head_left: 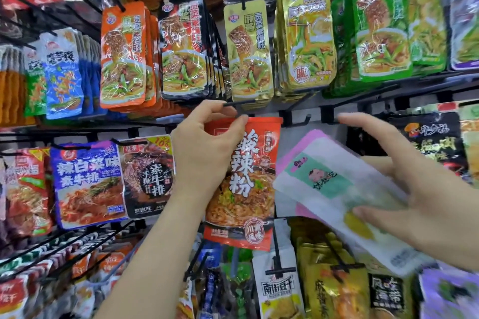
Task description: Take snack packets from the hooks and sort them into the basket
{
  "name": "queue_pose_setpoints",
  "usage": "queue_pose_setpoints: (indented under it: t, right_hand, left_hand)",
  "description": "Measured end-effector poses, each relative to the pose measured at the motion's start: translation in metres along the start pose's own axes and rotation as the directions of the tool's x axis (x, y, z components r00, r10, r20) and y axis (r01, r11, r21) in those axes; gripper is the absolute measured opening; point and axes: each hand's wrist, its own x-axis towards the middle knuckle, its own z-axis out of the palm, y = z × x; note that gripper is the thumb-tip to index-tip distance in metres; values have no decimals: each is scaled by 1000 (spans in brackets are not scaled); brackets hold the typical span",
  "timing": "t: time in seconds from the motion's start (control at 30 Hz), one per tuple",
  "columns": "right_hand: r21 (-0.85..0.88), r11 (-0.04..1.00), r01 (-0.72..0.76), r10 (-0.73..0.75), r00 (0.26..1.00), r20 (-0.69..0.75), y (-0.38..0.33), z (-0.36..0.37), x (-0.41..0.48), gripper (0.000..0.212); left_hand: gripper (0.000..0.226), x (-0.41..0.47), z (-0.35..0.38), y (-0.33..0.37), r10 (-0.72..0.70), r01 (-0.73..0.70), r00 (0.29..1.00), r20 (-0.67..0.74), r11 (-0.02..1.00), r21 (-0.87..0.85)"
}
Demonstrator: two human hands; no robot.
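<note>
My left hand (204,147) pinches the top edge of a red snack packet (248,189) with large white characters, at the tip of a black hook (233,104) in the middle row. My right hand (425,189) holds a small stack of white and pink packets (337,189) tilted across its palm, thumb on top and fingers under them. The basket is out of view.
A wall of black wire hooks carries many packets: orange (123,57), black (182,46), gold (248,52) and green packets (381,21) above, a blue packet (88,184) and dark packets (147,176) to the left, yellow and white ones below. A bare hook (298,111) juts out right of the red packet.
</note>
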Motion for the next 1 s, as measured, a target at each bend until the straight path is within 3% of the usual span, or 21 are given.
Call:
queue_pose_setpoints:
  t: [0.07,0.23,0.37,0.53,0.63,0.8,0.93,1.0]
  right_hand:
    - [-128,991,38,-32,998,49,9,-10,12,96]
    - [-178,975,130,-141,989,-53,9,-20,8,51]
    - [17,997,72,-74,963,259,11,-1,38,64]
    - [122,992,-20,-26,931,365,10,31,68,52]
    - [80,996,-43,12,936,353,11,38,70,49]
    - [80,996,29,-54,942,332,8,32,67,57]
    - [59,997,51,-67,948,311,7,28,67,60]
    - [60,995,82,-97,946,310,6,28,68,62]
  left_hand:
    - [12,-2,1,-2,5,-5,1000,-10,1000,-27]
    - [12,-5,3,-5,-44,41,998,-35,997,-72]
    - [17,0,4,-3,-104,106,994,27,983,-150]
    - [23,1,-7,-9,-146,188,968,206,961,-202]
    - [27,-1,-14,-9,-185,245,949,254,943,-226]
    - [24,-1,-15,-2,-206,241,967,150,928,-284]
    - [23,5,-19,-3,-285,378,916,282,848,-371]
    - [23,6,-17,-4,-301,385,915,269,850,-360]
